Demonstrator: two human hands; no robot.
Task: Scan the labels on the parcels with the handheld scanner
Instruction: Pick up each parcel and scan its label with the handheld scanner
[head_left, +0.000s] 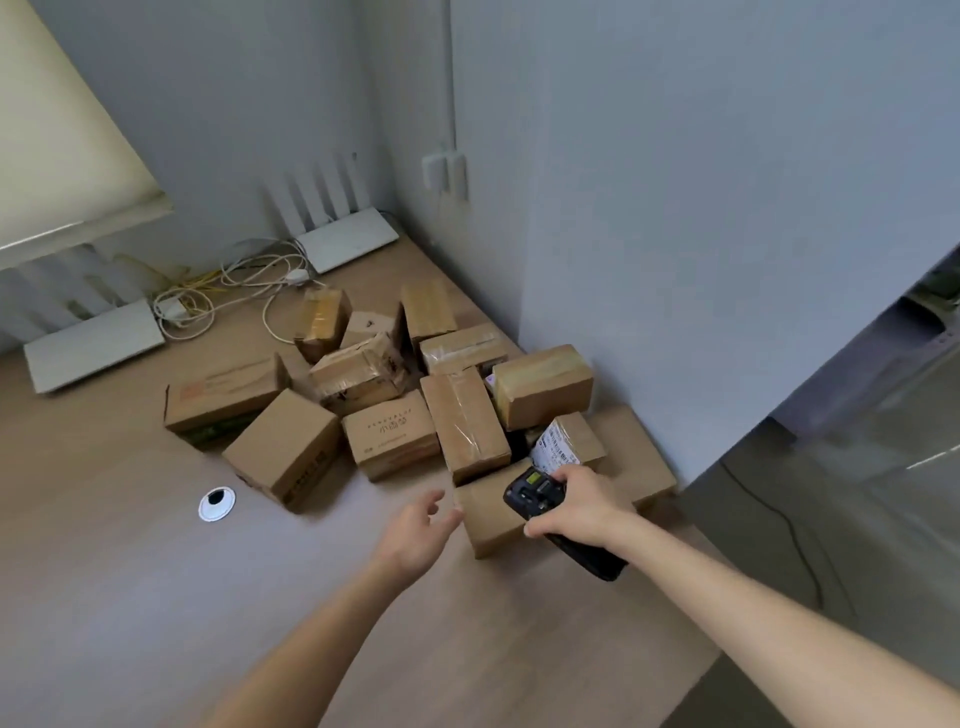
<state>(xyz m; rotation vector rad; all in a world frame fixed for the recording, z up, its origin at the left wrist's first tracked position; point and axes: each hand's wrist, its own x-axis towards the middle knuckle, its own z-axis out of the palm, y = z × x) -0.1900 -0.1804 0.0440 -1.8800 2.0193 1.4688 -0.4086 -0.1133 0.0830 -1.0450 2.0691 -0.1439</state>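
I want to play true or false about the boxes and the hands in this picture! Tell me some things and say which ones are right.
1. The right hand holds the black handheld scanner. True.
2. The left hand grips a brown cardboard box. False: it is open and holds nothing.
3. A white printed label shows on the small cardboard parcel just beyond the scanner. True.
4. The cardboard parcels are stacked on the floor. False: they lie heaped on the light wooden desk.
5. A round white cable grommet sits in the desk, left of the parcels. True.
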